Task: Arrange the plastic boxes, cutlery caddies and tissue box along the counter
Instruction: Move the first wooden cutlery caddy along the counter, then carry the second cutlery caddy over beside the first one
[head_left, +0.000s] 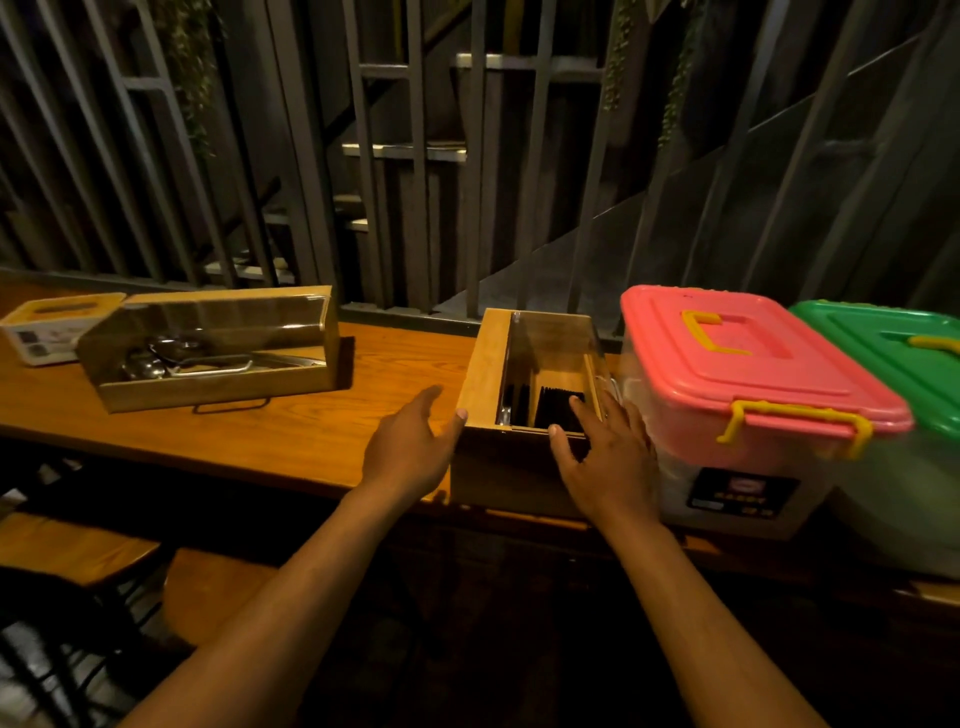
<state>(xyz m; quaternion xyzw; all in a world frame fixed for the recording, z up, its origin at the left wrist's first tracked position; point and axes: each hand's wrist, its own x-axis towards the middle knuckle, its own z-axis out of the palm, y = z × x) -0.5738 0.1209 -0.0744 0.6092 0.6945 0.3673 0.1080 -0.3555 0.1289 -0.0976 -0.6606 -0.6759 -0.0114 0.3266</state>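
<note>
A wooden cutlery caddy (483, 364) with a clear lid stands end-on at the counter's front edge, dark chopsticks inside. My left hand (410, 447) is spread at its left front corner, thumb touching the wood. My right hand (608, 457) rests on its right front corner, fingers apart over the lid. A pink-lidded plastic box (743, 364) sits right beside the caddy, and a green-lidded plastic box (893, 353) beyond it. To the left lies a second caddy (218, 343) holding metal spoons, with a white and yellow tissue box (47, 327) at the far left.
The wooden counter (291, 431) runs left to right along a dark metal railing (415, 208). Wooden stools (67, 545) stand below the counter's front edge at the lower left. Bare counter shows between the two caddies.
</note>
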